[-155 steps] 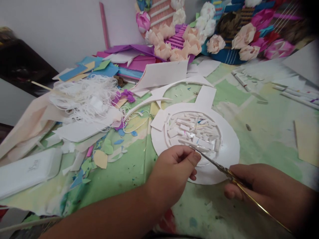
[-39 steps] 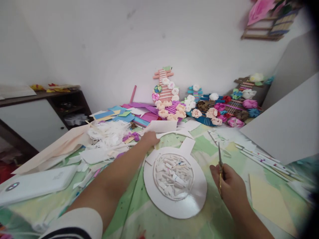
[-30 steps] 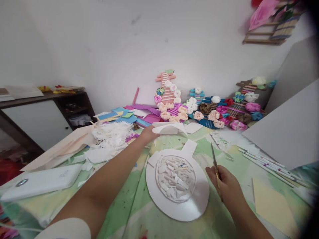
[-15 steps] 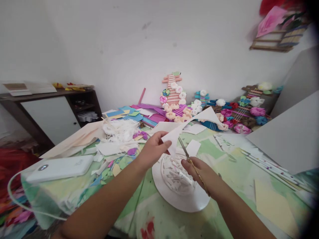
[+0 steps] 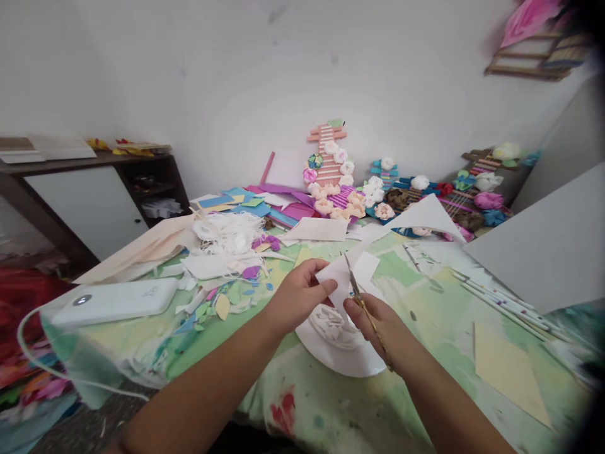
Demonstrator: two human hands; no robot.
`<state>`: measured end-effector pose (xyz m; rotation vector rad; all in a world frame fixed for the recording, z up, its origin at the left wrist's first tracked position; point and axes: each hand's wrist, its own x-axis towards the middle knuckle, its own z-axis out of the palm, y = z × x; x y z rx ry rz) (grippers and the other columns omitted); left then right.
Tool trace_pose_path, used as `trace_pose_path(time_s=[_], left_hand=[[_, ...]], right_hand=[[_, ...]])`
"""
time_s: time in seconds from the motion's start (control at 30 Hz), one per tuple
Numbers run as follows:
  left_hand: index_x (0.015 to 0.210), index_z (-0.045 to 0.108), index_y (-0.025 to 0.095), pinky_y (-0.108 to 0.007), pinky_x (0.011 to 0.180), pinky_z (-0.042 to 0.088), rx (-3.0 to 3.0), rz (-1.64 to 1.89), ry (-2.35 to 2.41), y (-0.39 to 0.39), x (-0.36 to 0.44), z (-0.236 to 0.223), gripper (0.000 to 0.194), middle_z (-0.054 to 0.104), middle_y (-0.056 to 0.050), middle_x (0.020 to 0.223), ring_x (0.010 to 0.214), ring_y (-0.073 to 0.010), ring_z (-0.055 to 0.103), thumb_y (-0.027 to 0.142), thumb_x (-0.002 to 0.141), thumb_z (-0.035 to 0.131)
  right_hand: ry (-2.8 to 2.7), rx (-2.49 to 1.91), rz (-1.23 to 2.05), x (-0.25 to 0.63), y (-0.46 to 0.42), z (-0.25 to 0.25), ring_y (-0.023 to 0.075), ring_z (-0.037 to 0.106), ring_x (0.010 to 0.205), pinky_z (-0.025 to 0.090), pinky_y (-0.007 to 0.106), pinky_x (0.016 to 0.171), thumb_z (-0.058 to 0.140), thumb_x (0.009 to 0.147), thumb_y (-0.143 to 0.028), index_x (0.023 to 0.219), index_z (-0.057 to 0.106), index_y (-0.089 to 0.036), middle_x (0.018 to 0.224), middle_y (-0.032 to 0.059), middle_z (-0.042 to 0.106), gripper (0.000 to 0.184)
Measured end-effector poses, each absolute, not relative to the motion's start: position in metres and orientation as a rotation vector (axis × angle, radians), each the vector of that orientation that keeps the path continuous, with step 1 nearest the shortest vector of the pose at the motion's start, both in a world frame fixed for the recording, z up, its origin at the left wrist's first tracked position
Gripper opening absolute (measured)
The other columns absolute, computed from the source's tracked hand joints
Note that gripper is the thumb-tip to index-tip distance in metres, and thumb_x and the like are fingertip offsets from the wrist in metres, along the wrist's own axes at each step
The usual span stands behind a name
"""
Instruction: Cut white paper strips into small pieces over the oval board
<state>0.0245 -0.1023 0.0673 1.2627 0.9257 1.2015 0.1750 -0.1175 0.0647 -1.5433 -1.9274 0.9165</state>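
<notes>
I have the white paper piece (image 5: pixel 336 284) raised above the white disc (image 5: pixel 338 360), its strip reaching away toward the flower-covered crafts (image 5: pixel 341 198). My left hand (image 5: pixel 300 295) pinches its near end between thumb and fingers. My right hand (image 5: pixel 385 331) is curled around the scissors (image 5: pixel 360 301), blades slightly parted; whether they touch the paper, I can't tell. White string (image 5: pixel 231 233) lies heaped farther left, on the green-patterned cloth (image 5: pixel 340 410).

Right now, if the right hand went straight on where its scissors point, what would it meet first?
Probably the white card in the left hand: the scissors in the right hand overlap it in the picture, but depth, and so contact, is unclear.
</notes>
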Motion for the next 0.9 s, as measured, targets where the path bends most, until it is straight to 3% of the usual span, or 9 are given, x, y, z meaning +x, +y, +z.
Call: trace_pose_path(time_s=[0.47, 0.9], left_hand=[[0.086, 0.052, 0.012, -0.027, 0.060, 0.048, 1.217, 1.166, 0.933, -0.097, 0.027, 0.060, 0.023, 0.058, -0.003, 0.072, 0.062, -0.0119, 0.057, 0.023, 0.067, 0.056], [0.075, 0.056, 0.009, -0.028, 0.064, 0.048, 1.018, 1.066, 0.875, -0.010, 0.053, 0.075, 0.009, 0.059, -0.005, 0.067, 0.059, -0.0114, 0.057, 0.009, 0.066, 0.054]], right_hand=[[-1.919, -1.689, 0.769, 0.175, -0.113, 0.052, 0.0132, 0.043, 0.051, 0.031, 0.024, 0.048, 0.026, 0.073, -0.059, 0.055, 0.041, -0.019, 0.053, 0.0010, 0.049, 0.047], [-1.586, -1.624, 1.156, 0.196, -0.032, 0.055, 0.0051, 0.028, 0.028, 0.023, 0.021, 0.030, 0.035, 0.066, -0.065, 0.048, 0.036, -0.019, 0.034, -0.0046, 0.035, 0.050]])
